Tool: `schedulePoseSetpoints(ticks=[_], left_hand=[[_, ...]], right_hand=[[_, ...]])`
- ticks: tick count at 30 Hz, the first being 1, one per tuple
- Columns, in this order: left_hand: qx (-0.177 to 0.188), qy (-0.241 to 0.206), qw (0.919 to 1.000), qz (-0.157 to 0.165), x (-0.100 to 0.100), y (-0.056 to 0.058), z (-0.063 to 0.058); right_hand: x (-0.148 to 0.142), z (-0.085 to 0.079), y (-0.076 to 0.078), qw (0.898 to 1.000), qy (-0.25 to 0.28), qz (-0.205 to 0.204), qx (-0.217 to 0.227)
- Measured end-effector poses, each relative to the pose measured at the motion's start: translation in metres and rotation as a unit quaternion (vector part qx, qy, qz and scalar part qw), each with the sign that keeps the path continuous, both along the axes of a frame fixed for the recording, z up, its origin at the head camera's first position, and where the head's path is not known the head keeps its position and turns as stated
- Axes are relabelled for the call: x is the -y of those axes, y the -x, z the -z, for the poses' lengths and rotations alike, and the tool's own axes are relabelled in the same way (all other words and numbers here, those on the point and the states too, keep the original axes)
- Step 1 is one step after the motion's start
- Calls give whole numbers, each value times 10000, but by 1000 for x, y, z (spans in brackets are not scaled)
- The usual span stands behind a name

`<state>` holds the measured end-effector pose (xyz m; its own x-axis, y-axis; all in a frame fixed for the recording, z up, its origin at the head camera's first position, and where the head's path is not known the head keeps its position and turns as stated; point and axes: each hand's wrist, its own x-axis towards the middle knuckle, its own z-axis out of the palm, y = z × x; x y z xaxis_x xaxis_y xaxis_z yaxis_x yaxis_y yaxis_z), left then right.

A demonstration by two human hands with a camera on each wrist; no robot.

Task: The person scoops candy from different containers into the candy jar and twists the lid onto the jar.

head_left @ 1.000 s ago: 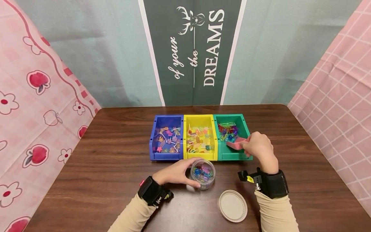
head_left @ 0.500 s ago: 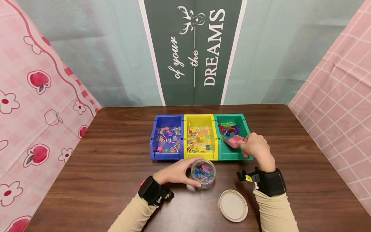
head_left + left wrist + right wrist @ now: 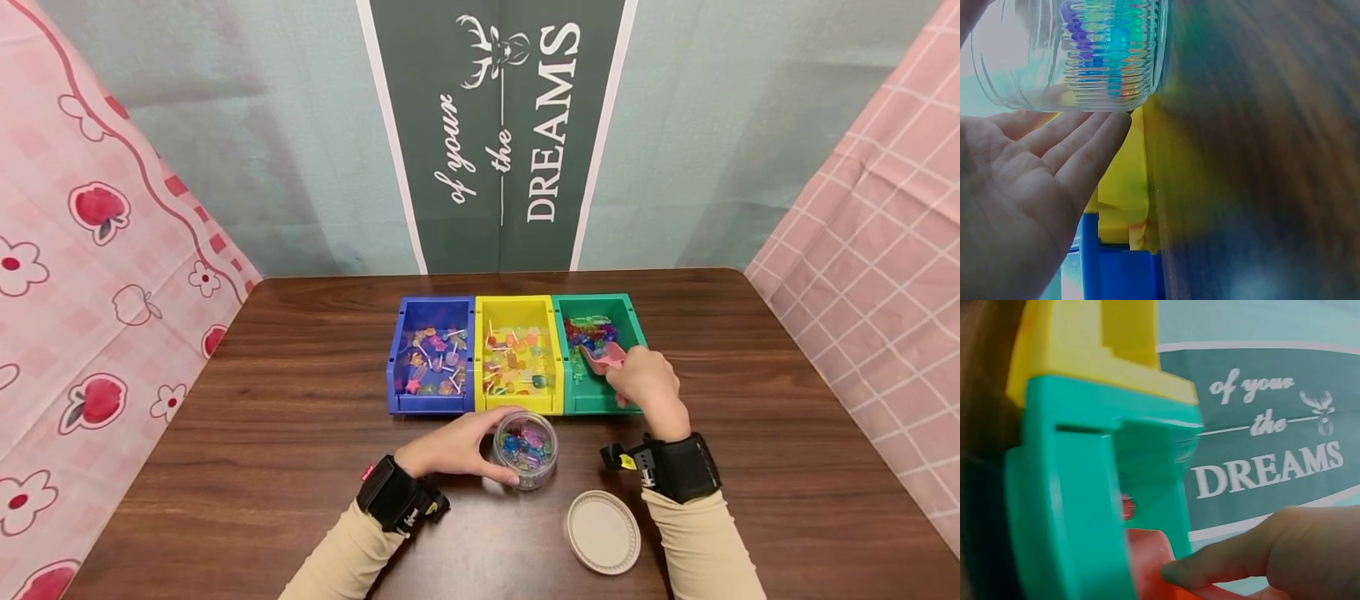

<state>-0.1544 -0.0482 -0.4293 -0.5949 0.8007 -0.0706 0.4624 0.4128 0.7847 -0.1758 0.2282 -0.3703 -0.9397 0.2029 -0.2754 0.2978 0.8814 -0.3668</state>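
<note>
Near the table's middle, my left hand (image 3: 456, 446) holds a clear jar (image 3: 534, 481) between thumb and fingers. The jar stands upright and uncovered, with colourful translucent beads or charms inside; the left wrist view shows the fingers along its ribbed wall (image 3: 1116, 94). My right hand (image 3: 647, 382) pinches the handle of a pink scoop (image 3: 603, 358) inside the green bin (image 3: 611, 403). Colourful translucent pieces (image 3: 588, 327) lie around the scoop's front. Whether the scoop carries any is hard to tell. In the right wrist view, fingers (image 3: 1229, 556) press on the scoop (image 3: 1147, 553).
Left of the green bin, a yellow bin (image 3: 519, 404) and a blue bin (image 3: 431, 405) adjoin in a row, holding small lollipop-like and star-shaped charms. A round off-white lid (image 3: 602, 532) lies on the dark wooden table (image 3: 285, 433), right of the jar. Fabric hangs behind.
My right hand has moved left and slightly, turning the scoop among the pieces in the green bin. Some pieces there have shifted toward the front left. My left hand and the jar have stayed still.
</note>
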Motion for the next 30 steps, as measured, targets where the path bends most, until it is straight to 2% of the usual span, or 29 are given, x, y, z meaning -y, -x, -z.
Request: schedulePoseSetpoints(ticks=[8, 12, 21, 30], left_hand=[[-29, -17, 10000, -9, 1, 0, 1], [-29, -21, 10000, 6, 0, 0, 1], [-37, -17, 10000, 19, 0, 0, 2], [22, -41, 10000, 19, 0, 0, 1]], right_hand=[[5, 11, 6, 9994, -176, 181, -244], [6, 14, 9, 9991, -275, 236, -213], [3, 14, 10, 9997, -191, 137, 95], [4, 13, 9, 9999, -53, 154, -52]])
